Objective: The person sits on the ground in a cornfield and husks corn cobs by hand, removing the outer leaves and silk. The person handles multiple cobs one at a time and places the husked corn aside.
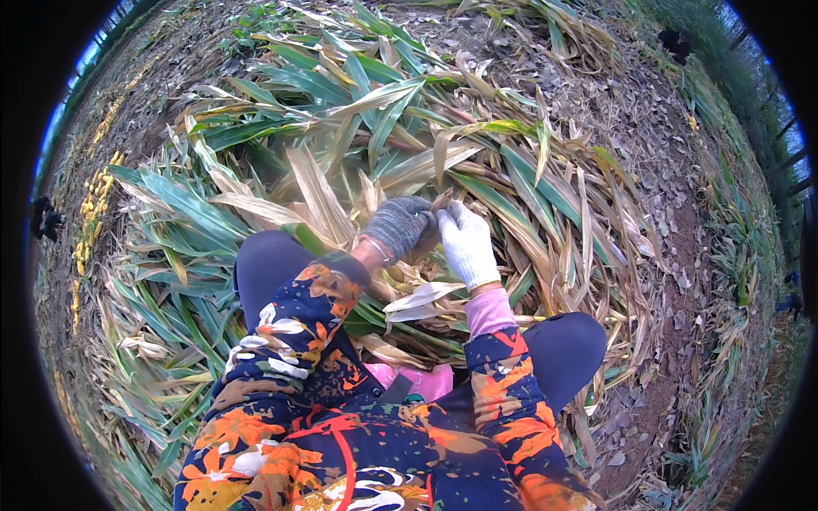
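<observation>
My left hand (397, 225), in a grey knitted glove, is closed around a brown, dry-husked ear of corn (424, 245) between my knees. The fingers of my right hand (468, 244), in a white knitted glove, pinch the husk tip (442, 199) at the ear's upper end. Most of the ear is hidden by the gloves. Cut corn stalks (543, 211) with green and dried leaves lie heaped in front of me and under my hands. A pale loose husk (424, 297) rests just below my right hand.
Yellow corn ears (92, 214) lie in a long row on the ground at far left. One person (45, 218) is beyond that row, another (675, 45) at upper right. Bare soil with dry leaves (668, 364) runs along the right. More cut stalks (735, 268) lie beyond it.
</observation>
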### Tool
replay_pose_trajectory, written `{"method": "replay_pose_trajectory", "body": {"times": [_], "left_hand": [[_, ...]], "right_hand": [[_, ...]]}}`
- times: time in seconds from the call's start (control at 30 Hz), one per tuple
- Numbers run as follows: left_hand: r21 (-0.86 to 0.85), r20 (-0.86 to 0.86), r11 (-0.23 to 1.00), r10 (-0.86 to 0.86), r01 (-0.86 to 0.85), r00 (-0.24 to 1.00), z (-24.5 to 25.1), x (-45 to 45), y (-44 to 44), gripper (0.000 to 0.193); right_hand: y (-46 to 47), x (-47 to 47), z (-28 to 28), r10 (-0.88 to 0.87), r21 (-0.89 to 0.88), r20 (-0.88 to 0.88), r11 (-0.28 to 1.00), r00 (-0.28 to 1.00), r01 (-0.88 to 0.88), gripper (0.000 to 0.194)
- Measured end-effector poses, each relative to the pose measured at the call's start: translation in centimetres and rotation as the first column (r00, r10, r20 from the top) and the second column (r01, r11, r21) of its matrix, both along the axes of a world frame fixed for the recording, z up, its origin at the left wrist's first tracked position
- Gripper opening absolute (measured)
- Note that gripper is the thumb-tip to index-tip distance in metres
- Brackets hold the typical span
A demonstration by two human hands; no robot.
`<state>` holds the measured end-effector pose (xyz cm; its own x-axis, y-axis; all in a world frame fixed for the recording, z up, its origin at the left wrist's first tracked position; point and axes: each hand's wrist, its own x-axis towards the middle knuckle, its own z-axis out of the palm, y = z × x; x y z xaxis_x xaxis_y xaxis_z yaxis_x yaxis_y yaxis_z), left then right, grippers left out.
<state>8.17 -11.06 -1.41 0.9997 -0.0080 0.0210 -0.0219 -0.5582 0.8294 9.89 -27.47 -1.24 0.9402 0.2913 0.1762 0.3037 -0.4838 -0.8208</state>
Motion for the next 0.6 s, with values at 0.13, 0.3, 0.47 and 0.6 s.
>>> {"method": "replay_pose_trajectory", "body": {"times": [0.13,0.3,0.47,0.6], "left_hand": [[0.184,0.091,0.983,0.009,-0.026,0.996,0.0,0.8,0.1,0.032],[-0.085,0.12,0.995,-0.04,0.05,0.992,0.6,1.7,0.0,0.031],[0.202,0.027,0.979,-0.022,0.016,0.999,1.0,1.4,-0.8,0.029],[0.007,0.145,0.994,0.103,-0.105,0.984,0.6,1.6,-1.3,0.028]], "right_hand": [[0.4,0.9,1.9,-0.056,-0.087,0.08,0.994,0.995,0.063,0.023],[-0.1,2.1,3.7,0.06,-0.148,0.205,0.988,0.977,-0.03,0.021],[-0.4,1.8,3.2,0.096,-0.167,0.19,0.984,0.977,-0.064,0.016],[0.0,2.2,1.6,0.015,-0.047,0.099,0.999,0.995,-0.01,0.014]]}}
